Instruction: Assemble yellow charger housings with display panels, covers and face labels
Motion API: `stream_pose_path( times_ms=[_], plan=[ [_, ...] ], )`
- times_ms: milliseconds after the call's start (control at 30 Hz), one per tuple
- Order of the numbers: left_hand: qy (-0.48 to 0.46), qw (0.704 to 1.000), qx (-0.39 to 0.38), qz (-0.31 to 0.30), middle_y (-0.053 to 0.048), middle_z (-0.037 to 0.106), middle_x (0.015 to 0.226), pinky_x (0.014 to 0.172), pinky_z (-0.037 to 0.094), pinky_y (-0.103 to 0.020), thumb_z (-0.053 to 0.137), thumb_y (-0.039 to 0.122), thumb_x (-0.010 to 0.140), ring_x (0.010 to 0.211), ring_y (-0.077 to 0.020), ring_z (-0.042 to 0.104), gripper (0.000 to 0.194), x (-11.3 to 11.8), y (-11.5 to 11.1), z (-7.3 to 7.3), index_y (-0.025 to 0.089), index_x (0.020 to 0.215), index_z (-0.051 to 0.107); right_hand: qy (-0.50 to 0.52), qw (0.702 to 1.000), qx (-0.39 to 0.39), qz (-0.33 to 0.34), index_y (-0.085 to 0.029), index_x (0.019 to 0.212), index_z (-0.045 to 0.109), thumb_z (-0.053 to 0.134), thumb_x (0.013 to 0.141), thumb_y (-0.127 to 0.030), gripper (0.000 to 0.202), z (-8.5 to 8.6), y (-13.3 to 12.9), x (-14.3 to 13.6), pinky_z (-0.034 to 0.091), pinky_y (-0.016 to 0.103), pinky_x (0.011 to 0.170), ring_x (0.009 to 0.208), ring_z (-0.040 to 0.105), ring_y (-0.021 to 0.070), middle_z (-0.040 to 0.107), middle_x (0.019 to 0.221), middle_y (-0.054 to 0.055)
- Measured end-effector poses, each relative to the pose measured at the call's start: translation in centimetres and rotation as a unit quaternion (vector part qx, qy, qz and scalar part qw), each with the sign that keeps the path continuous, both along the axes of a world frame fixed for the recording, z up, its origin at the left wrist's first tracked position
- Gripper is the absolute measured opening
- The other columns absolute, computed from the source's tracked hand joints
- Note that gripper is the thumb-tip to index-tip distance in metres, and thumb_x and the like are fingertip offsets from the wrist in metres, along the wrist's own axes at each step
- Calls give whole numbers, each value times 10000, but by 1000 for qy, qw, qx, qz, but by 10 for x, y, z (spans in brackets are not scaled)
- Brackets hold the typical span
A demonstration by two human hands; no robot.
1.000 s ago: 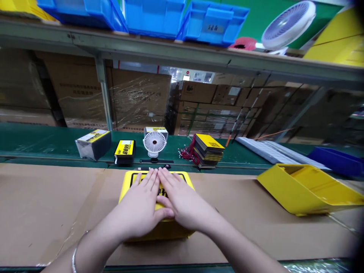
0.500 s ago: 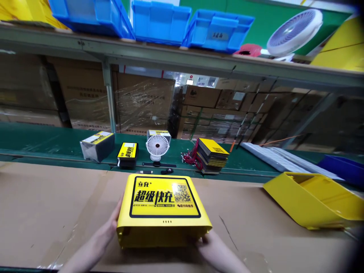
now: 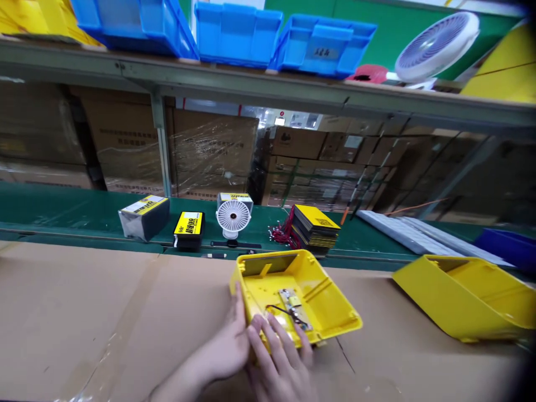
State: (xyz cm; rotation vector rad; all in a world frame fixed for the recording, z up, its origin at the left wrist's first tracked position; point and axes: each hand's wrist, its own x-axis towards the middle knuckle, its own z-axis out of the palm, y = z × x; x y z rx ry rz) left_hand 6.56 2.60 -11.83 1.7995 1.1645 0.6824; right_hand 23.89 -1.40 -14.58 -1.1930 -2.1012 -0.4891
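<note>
A yellow plastic housing (image 3: pixel 335 304) is tilted over the cardboard-covered bench, its open side facing up toward me. Inside lies a small circuit board (image 3: pixel 295 307) with dark wires. My left hand (image 3: pixel 228 340) grips the housing's left side, fingers on the outer wall. My right hand (image 3: pixel 280 357) rests over the near left edge, fingers spread and reaching toward the inside; its thumb is hidden. The printed face seen earlier is out of sight.
Another yellow housing (image 3: pixel 452 301) lies at the right. Behind stand a wrapped box (image 3: pixel 146 220), a black-and-yellow box (image 3: pixel 189 226), a small white fan (image 3: pixel 233 218) and a stack of yellow-topped plates (image 3: pixel 316 229). Blue bins (image 3: pixel 237 33) line the shelf above.
The housing has been turned from its printed face to its open inside and moved right. My right hand has come from its right side to the near left edge.
</note>
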Motion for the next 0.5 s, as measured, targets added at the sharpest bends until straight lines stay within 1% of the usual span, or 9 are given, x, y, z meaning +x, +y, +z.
stream_pose_path(
  times_ms=[33,67,133,167,200,233,333,433,500],
  plan=[
    [40,999,15,-28,-68,73,1509,1126,210,-371,150,539,892,1374,-182,52,687,5,5,-6,186,1418,-116,-25,999,7,-31,-428,1333,355,553,786,-322,591,-7,3,4,233,556,1024,1020,579,310,608,1164,30],
    [72,996,27,-47,-41,95,1508,1128,197,-374,147,546,889,1375,-180,61,651,7,11,-12,220,1436,6,-36,997,16,-72,-438,1302,405,552,790,-307,549,-12,7,13,251,550,1009,957,600,292,638,1087,33],
    [135,988,51,-59,-17,159,1500,1134,131,-446,247,579,864,1378,-226,67,617,4,21,-25,280,1403,245,-52,989,33,-135,-405,1254,491,578,783,-338,484,-14,20,46,303,531,976,907,601,280,646,1018,58],
    [160,984,61,-52,-24,178,1497,1128,79,-495,325,596,835,1379,-260,51,623,0,26,-32,288,1376,317,-61,984,36,-161,-366,1228,537,586,778,-356,453,-13,27,68,313,527,973,923,590,289,637,1020,79],
    [177,981,67,-43,-38,177,1497,1117,29,-532,399,607,801,1378,-288,29,652,-4,29,-38,281,1363,348,-72,980,40,-183,-327,1199,575,585,776,-375,426,-11,34,92,314,521,979,936,580,293,629,1014,96],
    [193,978,75,-36,-50,167,1500,1108,-4,-548,439,609,779,1377,-300,17,686,-8,32,-43,271,1367,340,-85,974,43,-205,-290,1179,599,576,780,-390,412,-9,41,117,302,516,997,953,570,294,620,1015,111],
    [225,969,98,-29,-25,172,1501,1112,-5,-539,409,598,796,1382,-272,38,668,-14,36,-54,294,1381,298,-102,952,64,-280,-189,1147,632,549,795,-407,422,-9,52,191,271,493,1033,991,547,303,592,1031,156],
    [243,963,110,-29,-4,165,1503,1115,14,-539,372,590,814,1382,-266,42,643,-13,36,-59,308,1385,281,-121,943,76,-302,-175,1117,653,526,799,-449,439,-13,54,252,309,470,1003,944,557,298,600,978,159],
    [250,961,112,-29,-5,162,1503,1117,27,-541,367,587,818,1381,-271,49,638,-11,36,-60,304,1384,285,-96,946,61,-305,-225,1084,672,526,777,-497,435,-11,53,282,350,464,951,909,565,298,606,917,139]
  ],
)
